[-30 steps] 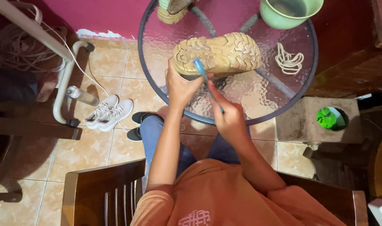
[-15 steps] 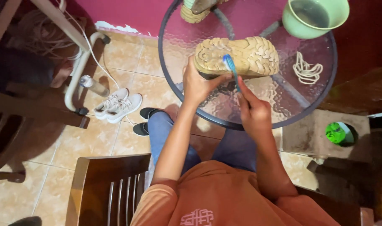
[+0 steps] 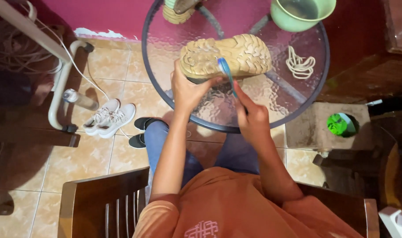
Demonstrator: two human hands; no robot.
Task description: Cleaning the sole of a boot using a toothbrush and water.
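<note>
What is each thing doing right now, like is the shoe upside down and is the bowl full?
Tan shoe: upside down on the glass table, sole up.
Left hand: gripping the shoe's heel end.
Right hand: closed on the blue brush, bristles against the sole.
Green bowl: upright, holding water.
Laces: loose, out of the shoe.
White sneakers: paired on the floor.

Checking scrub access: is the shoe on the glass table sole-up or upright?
Sole-up: the shoe shows its tan treaded sole; left hand steadies it.
</note>
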